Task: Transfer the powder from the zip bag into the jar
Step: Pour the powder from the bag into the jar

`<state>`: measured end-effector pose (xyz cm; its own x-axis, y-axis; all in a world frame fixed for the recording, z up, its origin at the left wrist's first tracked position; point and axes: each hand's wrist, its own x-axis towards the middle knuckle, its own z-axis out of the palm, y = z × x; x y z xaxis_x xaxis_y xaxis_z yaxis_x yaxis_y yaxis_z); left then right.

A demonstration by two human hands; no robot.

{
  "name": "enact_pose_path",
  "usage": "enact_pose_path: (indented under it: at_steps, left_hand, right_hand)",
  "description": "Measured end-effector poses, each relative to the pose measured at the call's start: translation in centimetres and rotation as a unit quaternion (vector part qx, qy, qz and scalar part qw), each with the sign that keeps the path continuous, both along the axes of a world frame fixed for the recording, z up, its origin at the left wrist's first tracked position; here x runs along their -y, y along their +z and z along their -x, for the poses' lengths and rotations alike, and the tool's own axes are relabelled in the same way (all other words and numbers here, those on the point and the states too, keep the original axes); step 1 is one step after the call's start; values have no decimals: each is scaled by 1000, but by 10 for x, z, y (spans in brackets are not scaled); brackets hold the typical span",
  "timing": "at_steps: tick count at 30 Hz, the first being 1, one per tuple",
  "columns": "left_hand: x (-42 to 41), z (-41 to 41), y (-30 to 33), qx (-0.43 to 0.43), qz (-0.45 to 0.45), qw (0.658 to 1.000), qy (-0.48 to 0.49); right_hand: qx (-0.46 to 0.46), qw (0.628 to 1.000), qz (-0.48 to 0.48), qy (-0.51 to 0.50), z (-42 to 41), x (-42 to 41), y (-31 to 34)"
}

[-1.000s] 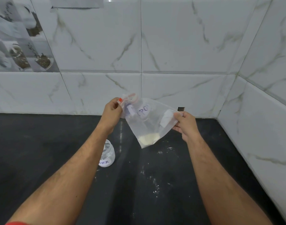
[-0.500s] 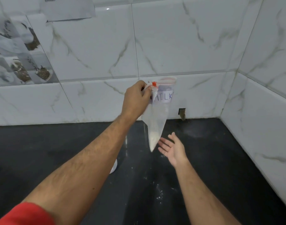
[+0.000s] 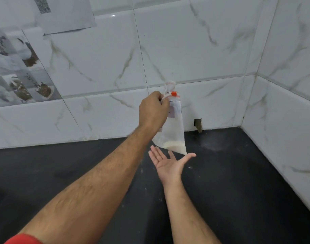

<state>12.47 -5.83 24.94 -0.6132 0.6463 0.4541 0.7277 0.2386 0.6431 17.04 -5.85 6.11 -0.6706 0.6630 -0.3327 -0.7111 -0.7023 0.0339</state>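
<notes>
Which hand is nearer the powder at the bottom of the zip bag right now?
Right. The right hand is open, palm up, just under the powder in the zip bag; the left hand grips the bag's top, well above it.

Black counter – powder specks; marble wall tiles; taped paper.

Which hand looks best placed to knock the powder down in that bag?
The right hand: it is open, palm up, just beneath the zip bag. The left hand is busy gripping its top.
</notes>
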Motion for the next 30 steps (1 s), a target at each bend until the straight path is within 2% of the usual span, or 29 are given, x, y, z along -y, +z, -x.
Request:
enact_pose_path:
  at_steps: [6,9,11,15,19,24,30]
  left_hand:
    - [39,33,-8,114,11,987,-114]
    - [68,59,-16,99,29,983,-149]
    - [88,77,-22,76,36,985,-149]
    - [119,109,-32,89,35,983,-155]
    - [139,137,-45,117,40,981,-146]
    - [165,169,-72,187,49,973,-122]
    - [186,193,-107,225,39,968,-101]
  right_hand:
    - [34,995,-78,-51,7,-6,11]
    - [40,991,-97,-81,9,-12,10]
    - [42,987,-121,-94,10,-17,12]
    - [6,981,-161,-110,14,-21,16]
    - [-34,980,-189,-62,20,-15,18]
    - [29,974,-218,-53,27,-10,22]
    - [115,957,-263,-46,41,-7,32]
